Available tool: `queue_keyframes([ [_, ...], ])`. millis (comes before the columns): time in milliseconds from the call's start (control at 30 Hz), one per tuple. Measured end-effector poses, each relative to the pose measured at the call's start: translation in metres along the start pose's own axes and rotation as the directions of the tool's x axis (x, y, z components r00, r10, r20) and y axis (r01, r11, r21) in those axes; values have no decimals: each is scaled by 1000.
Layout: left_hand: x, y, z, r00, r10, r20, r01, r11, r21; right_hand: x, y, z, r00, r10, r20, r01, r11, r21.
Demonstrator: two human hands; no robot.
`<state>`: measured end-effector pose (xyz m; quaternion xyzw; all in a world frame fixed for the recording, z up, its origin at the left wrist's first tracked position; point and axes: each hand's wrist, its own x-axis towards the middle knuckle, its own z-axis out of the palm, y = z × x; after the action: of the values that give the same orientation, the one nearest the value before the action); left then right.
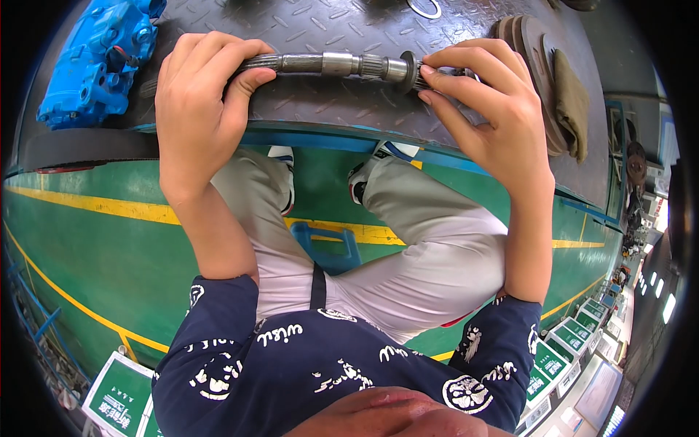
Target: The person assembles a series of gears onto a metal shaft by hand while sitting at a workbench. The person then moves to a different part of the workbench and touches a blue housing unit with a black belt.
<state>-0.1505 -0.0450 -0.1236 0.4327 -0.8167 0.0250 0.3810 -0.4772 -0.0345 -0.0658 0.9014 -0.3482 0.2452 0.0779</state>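
Observation:
A long steel splined shaft (336, 64) lies level across my view, just above the dark tread-plate bench top (313, 102). My left hand (207, 102) is wrapped round its left, finely splined end, thumb along the near side. Toward the right end, a round collar (409, 71) stands out from the shaft. Beyond that collar, the thumb and fingers of my right hand (491, 98) pinch the short end of the shaft. My right fingertips partly hide that end.
A blue cast machine housing (98, 62) stands at the left, with a dark round disc (87, 149) by the near edge. Stacked discs (528, 65) and a brown cloth (570, 102) lie at the right. A pale ring (424, 9) lies at the back. Below is green floor with yellow lines.

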Motion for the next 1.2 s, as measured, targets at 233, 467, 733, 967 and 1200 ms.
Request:
queue_keyframes([
  [233, 1, -6, 5, 996, 28, -79, -28, 1000, -4, -6, 2, 1, 999, -44, 2, 44, 999, 1],
  [467, -1, -3, 4, 998, -18, -65, 17, 1000, -22, -4, -1, -2, 996, -87, -1, 87, 996, -10],
  [733, -1, 3, -4, 997, -72, -39, 69, 994, -89, 10, 17, -14, 995, 42, -91, -39, 999, 32],
  [967, 0, 2, -4, 993, -107, -60, 100, 989, -110, 65, 52, 8, 836, 545, 62, -545, 812, 209],
  [1200, -3, 2, -5, 992, -88, -85, 77, 989, -125, 106, 52, 39, 866, 500, -10, -500, 865, -40],
])
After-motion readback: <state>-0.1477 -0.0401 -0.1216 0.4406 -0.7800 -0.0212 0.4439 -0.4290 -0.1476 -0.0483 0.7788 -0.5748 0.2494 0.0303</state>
